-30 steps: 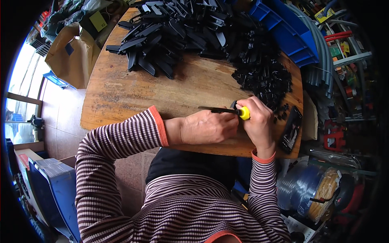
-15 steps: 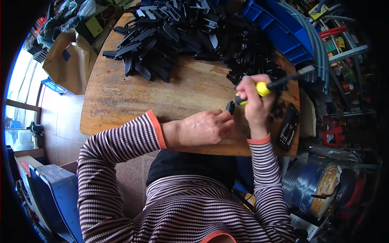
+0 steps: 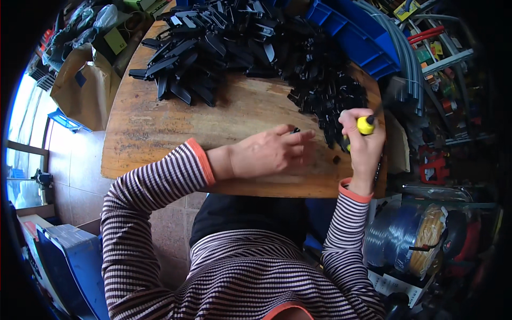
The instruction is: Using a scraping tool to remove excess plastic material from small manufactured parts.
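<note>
My left hand (image 3: 269,153) is over the wooden table (image 3: 176,125), fingers bent and slightly blurred. A small black plastic part (image 3: 296,130) shows between its thumb and forefinger; the rest of that part is hidden. Raised above the table's right side, my right hand (image 3: 364,136) is closed around a yellow-and-black handled tool (image 3: 365,125). The tool's shaft points up and to the right, smeared by motion. Beyond both hands lies a heap of long black plastic pieces (image 3: 213,45), running into smaller black pieces (image 3: 333,101) on the right.
A blue plastic bin (image 3: 354,40) stands at the table's far right, beside grey tubes (image 3: 408,58). A brown paper bag (image 3: 88,88) is off the left edge. Spools of clear tubing (image 3: 392,234) stand at lower right. One loose black bit (image 3: 336,159) lies near my right hand.
My right hand has moved right with the tool, away from my left hand. My left hand has lifted slightly and its fingers have loosened a little. The whole view has shifted slightly.
</note>
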The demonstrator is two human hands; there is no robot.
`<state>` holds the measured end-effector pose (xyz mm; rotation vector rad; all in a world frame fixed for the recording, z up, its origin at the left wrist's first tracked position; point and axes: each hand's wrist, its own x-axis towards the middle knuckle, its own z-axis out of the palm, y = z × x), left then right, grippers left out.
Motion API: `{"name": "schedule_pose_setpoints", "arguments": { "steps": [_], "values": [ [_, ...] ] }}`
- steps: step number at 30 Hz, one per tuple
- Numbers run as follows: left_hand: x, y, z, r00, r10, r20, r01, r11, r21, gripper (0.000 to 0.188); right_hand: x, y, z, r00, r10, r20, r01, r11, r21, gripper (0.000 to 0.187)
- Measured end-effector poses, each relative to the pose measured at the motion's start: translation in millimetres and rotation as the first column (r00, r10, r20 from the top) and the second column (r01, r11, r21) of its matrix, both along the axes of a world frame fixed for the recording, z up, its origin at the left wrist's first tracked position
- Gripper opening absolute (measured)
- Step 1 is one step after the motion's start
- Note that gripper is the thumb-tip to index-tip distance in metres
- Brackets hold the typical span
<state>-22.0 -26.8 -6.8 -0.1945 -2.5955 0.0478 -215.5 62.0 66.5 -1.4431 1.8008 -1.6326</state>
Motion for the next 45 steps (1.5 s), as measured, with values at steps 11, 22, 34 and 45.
{"name": "schedule_pose_setpoints", "arguments": {
  "steps": [11, 22, 34, 45],
  "values": [
    [74, -29, 14, 0.878, 0.460, 0.133, -0.478, 0.836, 0.267, 0.025, -28, 19, -40, 0.733, 0.121, -0.669, 0.139, 0.937, 0.321, 0.017],
    [82, -48, 19, 0.886, 0.462, 0.044, -0.463, 0.887, 0.012, 0.021, -25, 8, -36, 0.750, 0.102, -0.654, 0.149, 0.936, 0.317, 0.015],
    [22, 22, 13, 0.979, 0.156, 0.129, -0.152, 0.988, -0.041, 0.021, 8, -15, -23, 0.839, 0.311, -0.447, -0.236, 0.947, 0.217, 0.017],
    [31, 19, 10, 0.983, 0.149, 0.109, -0.157, 0.985, 0.073, 0.030, 35, -31, -25, 0.789, 0.359, -0.499, -0.292, 0.933, 0.210, 0.018]
  ]
}}
